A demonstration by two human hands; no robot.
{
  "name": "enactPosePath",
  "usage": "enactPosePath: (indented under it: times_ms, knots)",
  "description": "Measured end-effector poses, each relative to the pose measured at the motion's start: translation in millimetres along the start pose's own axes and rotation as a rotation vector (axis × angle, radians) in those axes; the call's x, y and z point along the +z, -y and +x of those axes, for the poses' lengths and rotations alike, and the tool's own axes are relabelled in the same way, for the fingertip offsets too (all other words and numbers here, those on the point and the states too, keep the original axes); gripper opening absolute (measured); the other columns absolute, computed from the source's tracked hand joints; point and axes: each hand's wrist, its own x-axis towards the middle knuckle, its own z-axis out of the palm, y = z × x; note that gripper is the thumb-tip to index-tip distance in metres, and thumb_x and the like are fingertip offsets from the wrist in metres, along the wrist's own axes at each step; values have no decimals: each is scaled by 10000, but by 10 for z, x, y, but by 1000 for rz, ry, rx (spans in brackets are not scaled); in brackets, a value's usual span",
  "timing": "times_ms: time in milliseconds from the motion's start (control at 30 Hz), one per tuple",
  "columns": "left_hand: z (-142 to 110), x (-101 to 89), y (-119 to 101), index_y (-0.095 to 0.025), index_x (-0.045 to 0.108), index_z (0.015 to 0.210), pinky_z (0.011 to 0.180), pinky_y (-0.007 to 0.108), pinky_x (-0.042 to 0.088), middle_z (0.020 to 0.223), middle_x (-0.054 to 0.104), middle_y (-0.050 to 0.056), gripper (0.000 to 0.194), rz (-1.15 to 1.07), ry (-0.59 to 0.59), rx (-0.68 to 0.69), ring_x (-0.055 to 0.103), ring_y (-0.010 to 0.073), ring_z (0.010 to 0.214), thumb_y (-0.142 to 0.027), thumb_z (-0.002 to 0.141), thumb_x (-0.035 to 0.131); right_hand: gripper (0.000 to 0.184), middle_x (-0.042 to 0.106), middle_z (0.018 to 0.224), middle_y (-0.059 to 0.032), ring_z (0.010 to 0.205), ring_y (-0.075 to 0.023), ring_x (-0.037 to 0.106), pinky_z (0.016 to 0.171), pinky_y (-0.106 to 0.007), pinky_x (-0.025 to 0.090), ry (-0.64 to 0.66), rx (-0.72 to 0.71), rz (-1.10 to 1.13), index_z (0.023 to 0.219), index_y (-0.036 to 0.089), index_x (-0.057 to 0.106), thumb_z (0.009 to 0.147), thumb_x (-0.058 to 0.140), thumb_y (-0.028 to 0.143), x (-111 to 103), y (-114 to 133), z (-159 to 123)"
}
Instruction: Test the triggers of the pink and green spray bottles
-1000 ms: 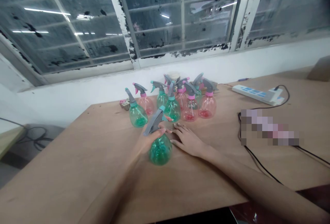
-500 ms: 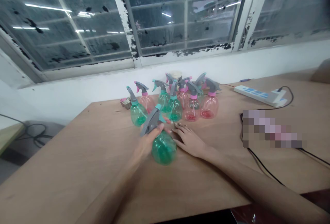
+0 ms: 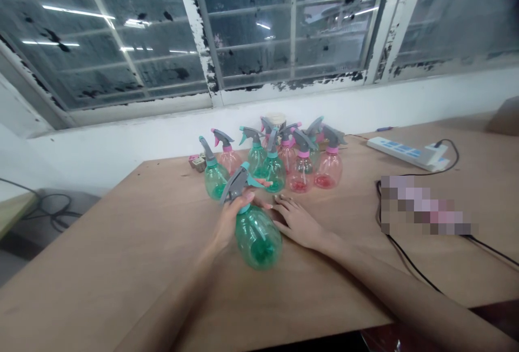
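My left hand (image 3: 237,218) grips a green plastic spray bottle (image 3: 257,237) around its neck, just below the grey trigger head (image 3: 235,183). The bottle leans, with its base low and towards me. My right hand (image 3: 298,223) lies flat on the wooden table (image 3: 121,271), holding nothing, its fingertips close beside the bottle. Just beyond both hands stands a tight group of several green and pink spray bottles; the nearest are a green one (image 3: 215,180) and a pink one (image 3: 329,171).
Behind the group are a small cup (image 3: 275,120) and a small boxed item (image 3: 198,163). To the right lie a white power strip (image 3: 407,153) and a black cable (image 3: 405,257), with a pixelated patch (image 3: 424,206) beside them. A white wall and grimy window (image 3: 284,27) bound the table's far side.
The held bottle has tipped, its base swinging towards me and to the right while its head leans further left. My right hand has barely moved.
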Motion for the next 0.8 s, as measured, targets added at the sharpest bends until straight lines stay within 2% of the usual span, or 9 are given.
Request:
enactPosePath:
  times_ms: [200, 333, 567, 700, 800]
  knots:
    - [37, 74, -86, -135, 628, 1109, 545, 296, 508, 860, 724, 86, 463, -38, -44, -2, 674, 233, 665, -400, 729, 633, 535, 415, 1430, -160, 1366, -268, 306, 1107, -468, 263, -12, -19, 39, 1320, 126, 480, 918, 421, 475, -8, -28, -2]
    - [42, 130, -155, -126, 626, 1094, 486, 273, 487, 870, 726, 91, 484, -106, -69, -55, 676, 233, 645, -387, 687, 649, 550, 415, 1431, -156, 1367, -268, 305, 1110, -468, 258, -11, -20, 37, 1327, 129, 474, 918, 412, 492, -16, -27, 0]
    - [-66, 103, -98, -152, 632, 1026, 506, 277, 515, 1041, 693, 82, 356, -248, -173, -81, 665, 200, 677, -356, 739, 582, 590, 419, 1427, -163, 1359, -271, 319, 1108, -450, 270, -31, -2, 33, 1302, 114, 499, 908, 395, 540, 10, -36, -10]
    - [-93, 119, -138, -152, 647, 993, 509, 277, 505, 996, 699, 79, 367, -175, -154, -68, 658, 201, 667, -393, 721, 597, 587, 424, 1423, -162, 1360, -269, 317, 1110, -447, 265, -20, -12, 28, 1301, 117, 496, 907, 397, 540, 9, -42, -7]
    - [-92, 80, -185, -139, 683, 869, 531, 265, 485, 822, 711, 71, 360, 48, -145, -14, 649, 202, 644, -443, 678, 659, 579, 431, 1419, -156, 1359, -267, 320, 1104, -449, 275, -12, -14, 25, 1308, 129, 490, 911, 388, 537, -14, -33, -5]
